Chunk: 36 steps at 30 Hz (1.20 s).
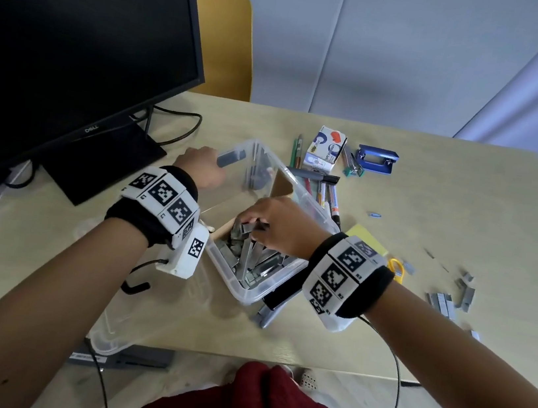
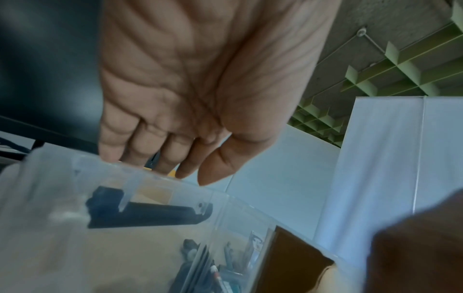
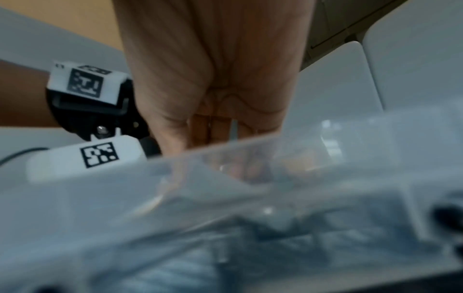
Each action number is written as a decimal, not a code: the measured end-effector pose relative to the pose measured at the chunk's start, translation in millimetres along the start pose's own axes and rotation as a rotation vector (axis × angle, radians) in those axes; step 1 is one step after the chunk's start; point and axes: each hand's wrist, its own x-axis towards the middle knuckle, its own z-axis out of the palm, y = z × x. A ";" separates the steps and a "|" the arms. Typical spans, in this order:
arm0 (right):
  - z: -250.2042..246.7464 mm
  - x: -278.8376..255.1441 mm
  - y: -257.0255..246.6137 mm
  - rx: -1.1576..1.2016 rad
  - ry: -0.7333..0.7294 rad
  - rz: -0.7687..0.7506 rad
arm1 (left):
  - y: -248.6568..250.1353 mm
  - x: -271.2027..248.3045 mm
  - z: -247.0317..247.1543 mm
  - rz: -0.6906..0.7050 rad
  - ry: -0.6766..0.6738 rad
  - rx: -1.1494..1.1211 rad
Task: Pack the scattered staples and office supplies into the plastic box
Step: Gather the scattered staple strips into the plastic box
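Two hands are at the clear plastic box (image 1: 300, 194), which sits on the desk (image 1: 416, 328) in front of the person, turned corner-on. Nearest, its lid (image 1: 111, 330) lies flat at the desk's front edge, off the box. The right hand (image 1: 280, 224) is down inside the near corner of the box, fingers curled among a heap of staple strips (image 1: 252, 260); it seems to pinch a strip or two, but whether it is letting them go or tidying the pile I cannot tell. The right wrist view is too blurred through the wall to settle it.

The left hand (image 1: 201, 168) steadies the far left side, fingers hooked over the rim by the dark latch (image 1: 230, 158); the left wrist view shows those fingers (image 2: 140, 152) bent down over the edge.

So the staples step looks half done: more loose staple strips (image 1: 451, 297) lie scattered to the right, well apart from the box, near the yellow scissors (image 1: 396, 268) and sticky notes (image 1: 365, 236). The next move likely calls for the right hand to come out empty and gather those thin strips, which break up easily.

Farther back, markers (image 1: 326, 194) lie just beside the box, then the tape dispenser carton (image 1: 324, 149), a small stapler (image 1: 352, 165) and the blue hole punch (image 1: 376, 158), all waiting.
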 end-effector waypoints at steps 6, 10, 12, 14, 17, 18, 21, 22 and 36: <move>19.0 -4.1 -11.9 -0.082 -0.204 -0.159 | 2.7 2.5 0.4 -0.024 -0.009 0.014; 18.1 -5.3 -3.8 -0.159 -0.119 -0.086 | 2.6 4.3 2.2 -0.039 -0.002 -0.006; 15.2 -12.6 -0.4 -0.061 -0.126 -0.072 | 3.7 6.0 2.6 -0.059 -0.006 -0.033; 7.1 -24.9 1.2 0.092 -0.092 -0.052 | 8.4 5.2 1.3 -0.062 -0.002 -0.077; -13.2 -50.3 11.2 0.235 0.161 -0.068 | 30.7 -2.8 1.6 0.039 0.032 -0.185; -19.6 -59.2 18.0 0.255 0.261 -0.055 | 41.7 -8.8 2.4 0.100 0.043 -0.222; -37.1 -90.0 44.8 0.314 0.433 0.122 | 82.5 -34.3 6.0 0.291 0.072 -0.295; -42.4 -101.2 55.4 0.333 0.470 0.192 | 97.1 -42.1 8.7 0.346 0.074 -0.330; -27.1 -273.1 217.0 0.196 0.350 0.919 | 246.0 -69.0 172.4 0.444 -0.442 -0.179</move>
